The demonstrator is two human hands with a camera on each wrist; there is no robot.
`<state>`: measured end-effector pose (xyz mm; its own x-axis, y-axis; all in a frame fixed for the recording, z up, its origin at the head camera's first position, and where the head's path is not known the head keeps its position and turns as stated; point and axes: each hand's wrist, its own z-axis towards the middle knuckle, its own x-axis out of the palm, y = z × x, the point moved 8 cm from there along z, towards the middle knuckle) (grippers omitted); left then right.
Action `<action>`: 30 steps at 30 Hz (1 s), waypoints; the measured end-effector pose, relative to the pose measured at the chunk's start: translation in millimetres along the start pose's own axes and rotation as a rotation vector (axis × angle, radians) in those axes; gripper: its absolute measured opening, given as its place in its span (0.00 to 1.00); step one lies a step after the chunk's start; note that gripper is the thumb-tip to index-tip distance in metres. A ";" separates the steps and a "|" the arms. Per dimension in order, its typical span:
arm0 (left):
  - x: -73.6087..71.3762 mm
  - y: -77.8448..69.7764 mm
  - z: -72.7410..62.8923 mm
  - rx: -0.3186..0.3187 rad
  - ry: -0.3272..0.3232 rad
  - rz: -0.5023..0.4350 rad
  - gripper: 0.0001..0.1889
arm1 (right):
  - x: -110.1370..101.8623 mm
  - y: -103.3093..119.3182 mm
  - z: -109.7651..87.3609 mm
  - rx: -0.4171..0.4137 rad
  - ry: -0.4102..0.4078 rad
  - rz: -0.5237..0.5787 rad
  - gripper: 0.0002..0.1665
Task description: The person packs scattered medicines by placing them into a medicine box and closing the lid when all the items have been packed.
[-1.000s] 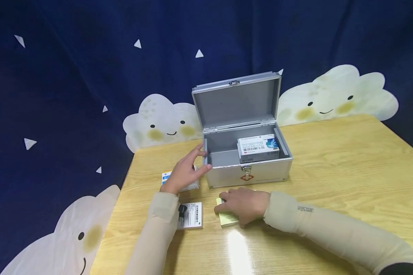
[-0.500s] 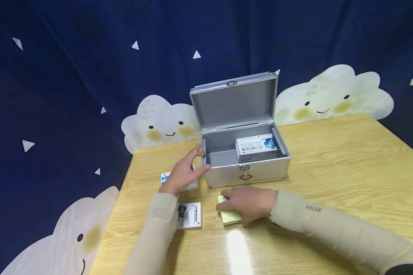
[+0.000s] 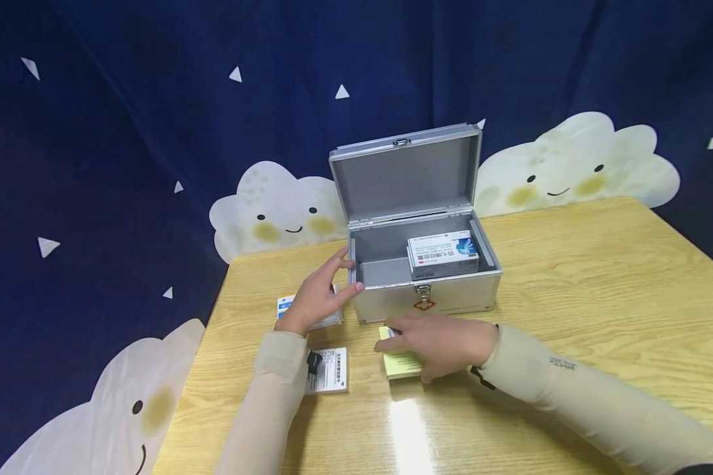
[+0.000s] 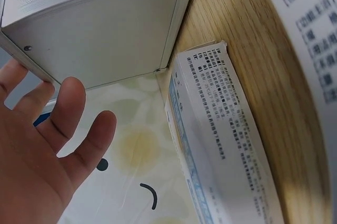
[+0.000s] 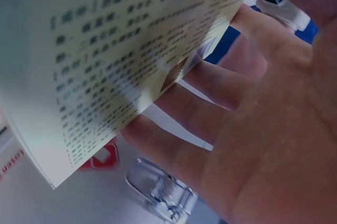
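My right hand (image 3: 442,346) grips a pale yellow medicine box (image 3: 401,364) in front of the case. In the right wrist view, fingers lie along the printed face of that medicine box (image 5: 131,61), close to the case's metal latch (image 5: 160,190). The silver first-aid case (image 3: 386,303) stands with its lid raised; white medicine boxes (image 3: 445,254) lie in its right half. At its left end is my left hand (image 3: 317,300), fingers spread and fingertips at the rim. In the left wrist view, the left hand (image 4: 47,145) holds nothing, its fingertips by the case's edge (image 4: 31,66).
A blue-and-white medicine box (image 3: 285,305) lies under my left hand, left of the case. Nearer to me is another white printed box (image 3: 333,371), partly behind the left wrist. A dark blue curtain (image 3: 309,59) with clouds hangs behind the wooden table (image 3: 600,297).
My right hand has shifted slightly right and toward the case, and the yellow medicine box has moved with it. The left hand stays at the case's left end.
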<state>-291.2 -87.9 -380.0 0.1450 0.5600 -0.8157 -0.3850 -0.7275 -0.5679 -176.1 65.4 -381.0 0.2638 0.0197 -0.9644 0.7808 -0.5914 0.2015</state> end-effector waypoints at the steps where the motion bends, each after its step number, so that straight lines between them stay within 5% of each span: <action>1: -0.2 -0.3 0.2 0.001 -0.001 0.001 0.32 | -1.4 -0.5 -1.6 0.003 -0.005 -0.003 0.51; 30: 0.1 -0.6 0.5 -0.001 0.011 -0.005 0.32 | -41.4 17.4 -30.5 -0.038 -0.077 -0.116 0.51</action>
<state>-291.4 -87.3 -379.7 0.1567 0.5596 -0.8138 -0.3832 -0.7250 -0.5723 -156.1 78.9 -332.4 0.1271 0.0230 -0.9916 0.8250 -0.5575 0.0928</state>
